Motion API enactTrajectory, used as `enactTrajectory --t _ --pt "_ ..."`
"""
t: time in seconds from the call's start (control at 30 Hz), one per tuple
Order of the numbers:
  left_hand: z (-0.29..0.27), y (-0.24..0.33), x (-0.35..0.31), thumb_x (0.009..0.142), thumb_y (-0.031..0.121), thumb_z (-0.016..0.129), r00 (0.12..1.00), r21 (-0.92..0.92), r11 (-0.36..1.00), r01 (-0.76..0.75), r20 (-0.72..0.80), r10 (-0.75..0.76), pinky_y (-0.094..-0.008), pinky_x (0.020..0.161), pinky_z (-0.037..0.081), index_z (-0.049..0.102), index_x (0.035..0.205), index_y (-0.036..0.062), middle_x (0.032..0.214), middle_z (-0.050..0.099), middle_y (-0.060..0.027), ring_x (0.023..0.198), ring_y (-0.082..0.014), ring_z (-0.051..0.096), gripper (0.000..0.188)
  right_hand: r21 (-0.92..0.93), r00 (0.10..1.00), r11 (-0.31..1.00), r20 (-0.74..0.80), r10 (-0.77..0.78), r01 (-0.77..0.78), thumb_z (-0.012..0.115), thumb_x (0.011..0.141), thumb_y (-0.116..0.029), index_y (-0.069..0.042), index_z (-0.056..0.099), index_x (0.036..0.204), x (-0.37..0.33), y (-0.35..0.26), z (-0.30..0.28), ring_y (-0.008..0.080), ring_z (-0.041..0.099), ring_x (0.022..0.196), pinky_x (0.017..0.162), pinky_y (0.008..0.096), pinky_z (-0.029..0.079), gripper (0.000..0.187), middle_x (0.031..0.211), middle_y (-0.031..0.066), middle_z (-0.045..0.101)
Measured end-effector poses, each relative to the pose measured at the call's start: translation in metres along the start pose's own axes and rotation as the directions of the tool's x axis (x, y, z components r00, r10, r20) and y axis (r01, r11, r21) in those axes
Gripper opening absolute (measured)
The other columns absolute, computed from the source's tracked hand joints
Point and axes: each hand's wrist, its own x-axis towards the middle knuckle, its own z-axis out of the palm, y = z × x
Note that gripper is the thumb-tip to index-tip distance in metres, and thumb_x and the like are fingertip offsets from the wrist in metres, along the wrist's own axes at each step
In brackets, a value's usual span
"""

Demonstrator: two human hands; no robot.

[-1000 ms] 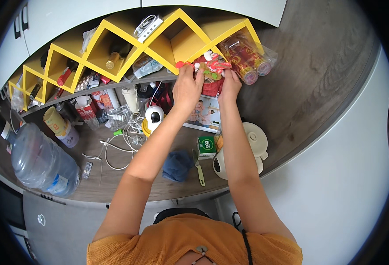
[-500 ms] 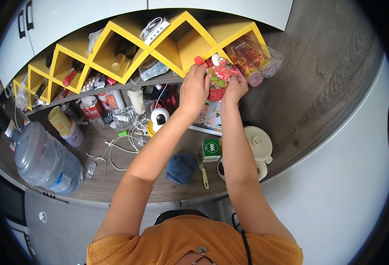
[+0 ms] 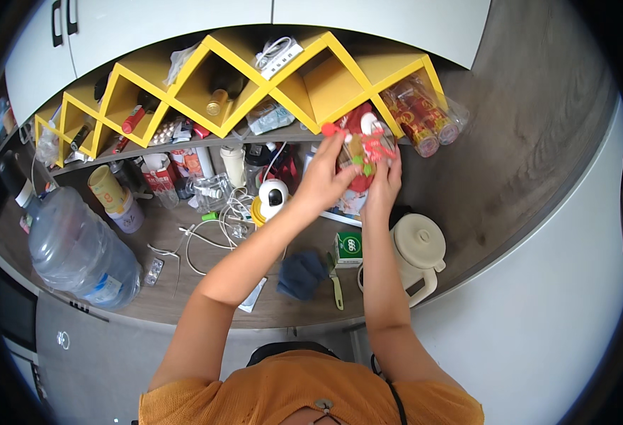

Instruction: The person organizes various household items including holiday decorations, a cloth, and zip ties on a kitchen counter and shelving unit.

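Note:
Both hands hold a red decorated ornament point(image 3: 360, 178) with a green leaf shape, a red patterned ribbon, a white figure and a red ball at one corner. My left hand point(image 3: 323, 173) grips its left side, thumb lying over the front near the green leaf. At the lower right edge, my right hand point(image 3: 383, 188) is closed around it; some fingers are hidden behind. The ornament is raised before the lower edge of the yellow zigzag shelf point(image 3: 294, 81), partly covering a picture board point(image 3: 345, 216) below it.
Red-and-gold cans in clear wrap point(image 3: 421, 120) stand right of the shelf. Nearer are a cream kettle point(image 3: 419, 241), a green box point(image 3: 349, 248), a knife point(image 3: 337, 289), a blue cloth point(image 3: 303, 275), a white camera point(image 3: 274, 195) with tangled cables and a large water bottle point(image 3: 78, 244).
The whole view has shifted, so the scene sits lower and further right. The ornament has tilted, showing more red at its top, and my left thumb now lies further across its front.

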Motion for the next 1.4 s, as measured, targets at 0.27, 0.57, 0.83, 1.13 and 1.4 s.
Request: enactTrajectory --t 0.27,0.57,0.83,1.13,1.4 --pt "-0.024 -0.001 -0.034 0.075 0.003 0.057 0.968 -0.037 0.994 -0.105 -0.232 0.094 -0.0324 0.099 0.029 0.028 0.128 -0.0071 0.129 0.035 -0.0193 0.120 -0.0272 0.036 0.061 -0.232 0.913 0.890 0.214 -0.346 0.392 0.052 0.081 -0.006 -0.003 0.041 0.125 -0.023 -0.058 0.034 0.0247 0.044 0.109 0.092 0.0329 0.035 0.045 0.121 0.0146 0.044" --pt "-0.050 -0.022 0.048 0.084 0.021 0.053 0.947 0.189 0.977 0.095 -0.321 -0.030 -0.0318 0.083 0.042 0.036 0.122 -0.0080 0.107 0.053 -0.0261 0.099 -0.0314 0.055 0.050 -0.248 0.845 0.903 0.499 -0.191 0.351 0.062 0.078 -0.028 0.002 0.025 0.131 0.052 -0.053 0.075 0.0293 0.047 0.112 0.092 0.0329 0.037 0.071 0.121 0.0215 0.046" --pt "-0.071 -0.014 0.066 0.084 0.020 0.051 0.988 0.592 0.803 0.072 -0.152 0.024 -0.0449 0.069 0.045 0.052 0.101 -0.0027 0.098 0.051 -0.0232 0.083 -0.0393 0.055 0.029 -0.525 0.625 0.510 0.780 -0.033 0.681 0.072 0.064 -0.038 0.010 0.018 0.131 0.064 -0.081 0.063 0.0334 0.033 0.122 0.098 0.0355 0.031 0.098 0.131 0.0271 0.031" --pt "-0.074 -0.011 0.051 0.078 0.016 0.058 0.944 0.497 0.865 -0.072 -0.246 0.220 -0.0405 0.076 0.046 0.048 0.107 -0.0043 0.107 0.051 -0.0217 0.091 -0.0374 0.054 0.037 -0.682 0.720 0.230 0.649 -0.247 0.694 0.065 0.072 -0.036 -0.003 0.041 0.122 0.053 -0.070 0.080 0.0337 0.051 0.097 0.079 0.0398 0.044 0.064 0.111 0.0136 0.051" --pt "-0.080 -0.023 0.043 0.073 0.010 0.061 0.985 0.574 0.813 -0.100 -0.060 0.164 -0.0401 0.076 0.047 0.039 0.119 -0.0033 0.122 0.043 -0.0227 0.095 -0.0386 0.053 0.052 -0.470 0.704 0.864 0.675 0.221 0.180 0.066 0.070 -0.001 -0.001 0.009 0.137 0.058 -0.073 0.081 0.0187 0.055 0.092 0.077 0.0264 0.046 0.088 0.106 0.0125 0.054"
